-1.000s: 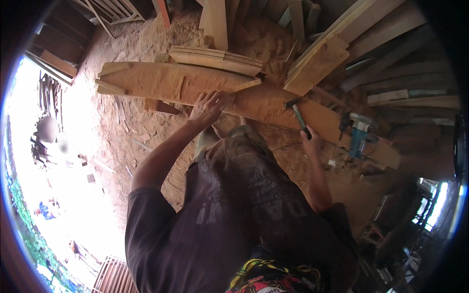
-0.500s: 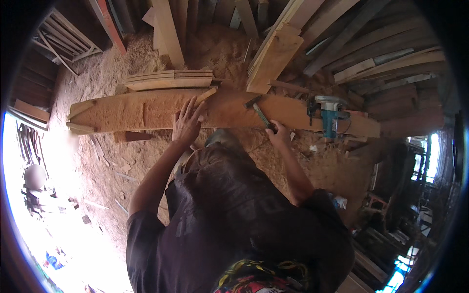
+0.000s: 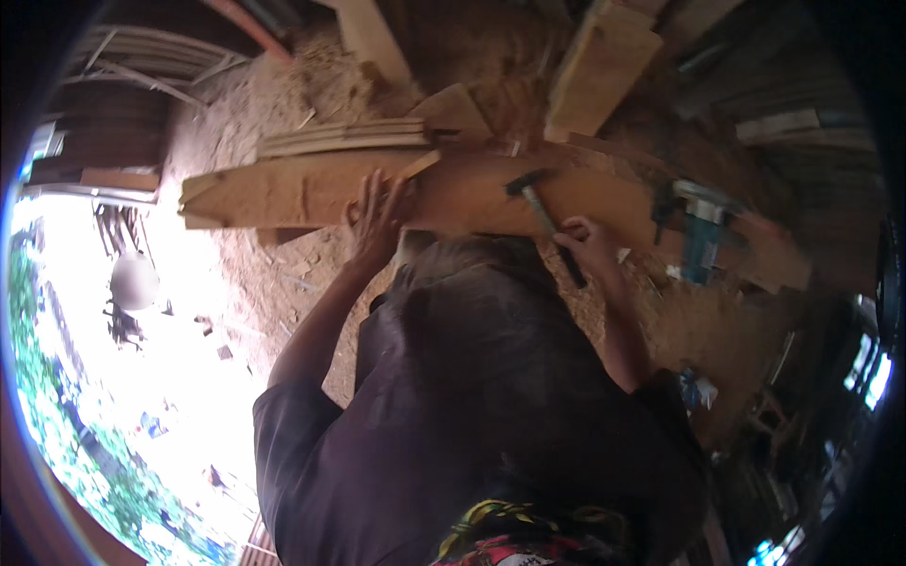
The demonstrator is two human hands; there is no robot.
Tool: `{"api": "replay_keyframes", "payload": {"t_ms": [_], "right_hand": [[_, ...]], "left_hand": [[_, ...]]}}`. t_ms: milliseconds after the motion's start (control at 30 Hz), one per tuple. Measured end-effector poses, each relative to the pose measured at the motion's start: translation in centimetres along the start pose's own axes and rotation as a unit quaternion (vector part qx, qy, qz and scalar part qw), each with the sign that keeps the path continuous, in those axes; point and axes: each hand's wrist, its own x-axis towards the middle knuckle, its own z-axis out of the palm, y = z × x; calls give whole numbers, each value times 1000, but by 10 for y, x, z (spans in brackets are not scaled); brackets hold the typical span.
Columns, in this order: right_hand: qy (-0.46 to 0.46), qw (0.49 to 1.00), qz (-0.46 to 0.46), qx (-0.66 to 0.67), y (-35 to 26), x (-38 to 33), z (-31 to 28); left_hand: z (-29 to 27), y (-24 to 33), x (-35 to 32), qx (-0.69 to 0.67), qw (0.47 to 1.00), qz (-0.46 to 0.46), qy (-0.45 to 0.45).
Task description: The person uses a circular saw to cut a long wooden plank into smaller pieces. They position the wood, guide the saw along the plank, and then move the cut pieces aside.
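Your right hand [image 3: 590,241] is closed around the handle of a hammer [image 3: 545,222]; its long axis runs from about five o'clock at your grip to eleven o'clock, head over the long plank [image 3: 283,193]; your left hand [image 3: 377,217] lies open, fingers spread flat on that plank, which stretches from nine to three o'clock; a blue power tool [image 3: 703,236] sits at three o'clock of the hammer.
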Motion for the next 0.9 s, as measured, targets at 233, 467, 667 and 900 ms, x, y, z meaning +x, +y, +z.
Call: {"api": "replay_keyframes", "payload": {"t_ms": [233, 467, 667, 900], "right_hand": [[-150, 981, 37, 119, 13, 32, -36], [-228, 966, 66, 100, -6, 51, -54], [-226, 961, 98, 124, 4, 55, -58], [-203, 967, 85, 130, 5, 57, -56]], "left_hand": [[-55, 13, 4, -165, 986, -16, -30], [-65, -15, 3, -200, 976, -30, 76], [-142, -15, 88, -86, 986, -36, 135], [-90, -102, 167, -89, 978, 122, -141]]}}
